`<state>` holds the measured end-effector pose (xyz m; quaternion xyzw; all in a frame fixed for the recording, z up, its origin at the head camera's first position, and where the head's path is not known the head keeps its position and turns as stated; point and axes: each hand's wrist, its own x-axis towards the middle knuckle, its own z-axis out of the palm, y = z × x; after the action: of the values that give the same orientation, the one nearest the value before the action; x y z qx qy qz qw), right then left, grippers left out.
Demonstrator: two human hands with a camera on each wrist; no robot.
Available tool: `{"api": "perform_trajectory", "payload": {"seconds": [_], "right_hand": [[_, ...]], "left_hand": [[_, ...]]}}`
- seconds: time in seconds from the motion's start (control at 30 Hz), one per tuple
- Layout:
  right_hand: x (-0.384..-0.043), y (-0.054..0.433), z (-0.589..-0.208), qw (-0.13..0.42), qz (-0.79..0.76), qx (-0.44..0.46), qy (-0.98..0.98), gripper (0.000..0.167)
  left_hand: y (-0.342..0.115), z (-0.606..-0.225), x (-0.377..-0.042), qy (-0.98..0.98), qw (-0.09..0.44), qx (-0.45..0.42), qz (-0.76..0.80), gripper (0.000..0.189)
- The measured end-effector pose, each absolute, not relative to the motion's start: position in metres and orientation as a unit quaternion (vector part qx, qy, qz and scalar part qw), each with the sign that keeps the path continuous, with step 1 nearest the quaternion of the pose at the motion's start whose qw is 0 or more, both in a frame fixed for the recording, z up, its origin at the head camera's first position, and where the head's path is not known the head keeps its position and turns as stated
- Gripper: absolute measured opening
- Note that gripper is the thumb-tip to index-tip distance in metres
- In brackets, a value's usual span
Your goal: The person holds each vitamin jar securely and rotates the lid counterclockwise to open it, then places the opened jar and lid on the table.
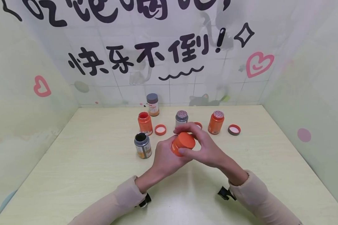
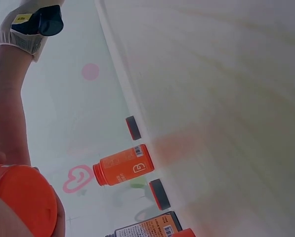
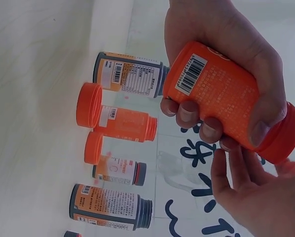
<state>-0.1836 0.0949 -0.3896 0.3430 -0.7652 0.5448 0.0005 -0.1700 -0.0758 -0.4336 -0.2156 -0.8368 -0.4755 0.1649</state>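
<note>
An orange bottle (image 1: 176, 149) is held in my left hand (image 1: 166, 157), its fingers wrapped round the body; the barcode side (image 3: 216, 89) shows in the right wrist view. The bottle leans, with its orange cap (image 1: 186, 140) toward my right hand (image 1: 207, 147). Thumb and fingers of that hand curl round the cap, which sits on the bottle. In the left wrist view the bottle's round orange end (image 2: 29, 202) shows at lower left. Nearest to the left hand stands an uncapped dark grey bottle (image 1: 143, 148) with a dark mouth.
Behind stand an uncapped orange bottle (image 1: 145, 124), a small grey-capped bottle (image 1: 153, 105), a grey bottle (image 1: 181, 118) and an orange bottle (image 1: 215, 123), the last two with patterned seals on top. Loose lids lie between them, such as an orange-rimmed lid (image 1: 160, 129) and a grey lid (image 1: 234, 130).
</note>
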Motion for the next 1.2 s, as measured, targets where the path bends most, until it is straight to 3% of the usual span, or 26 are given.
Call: {"api": "perform_trajectory", "payload": {"seconds": [0.43, 0.87, 1.2], "right_hand": [[-0.1866, 0.0934, -0.3912, 0.025, 0.551, 0.274, -0.788, 0.032], [-0.1849, 0.0937, -0.3890, 0.030, 0.546, 0.330, -0.769, 0.039], [-0.1847, 0.0911, -0.3901, 0.040, 0.551, 0.290, -0.782, 0.044]], "left_hand": [[-0.0763, -0.4317, -0.1695, -0.837, 0.156, -0.214, -0.479, 0.034], [-0.0790, -0.4317, -0.1700, -0.835, 0.155, -0.204, -0.486, 0.035], [-0.0797, -0.4304, -0.1708, -0.835, 0.158, -0.210, -0.483, 0.036]]}}
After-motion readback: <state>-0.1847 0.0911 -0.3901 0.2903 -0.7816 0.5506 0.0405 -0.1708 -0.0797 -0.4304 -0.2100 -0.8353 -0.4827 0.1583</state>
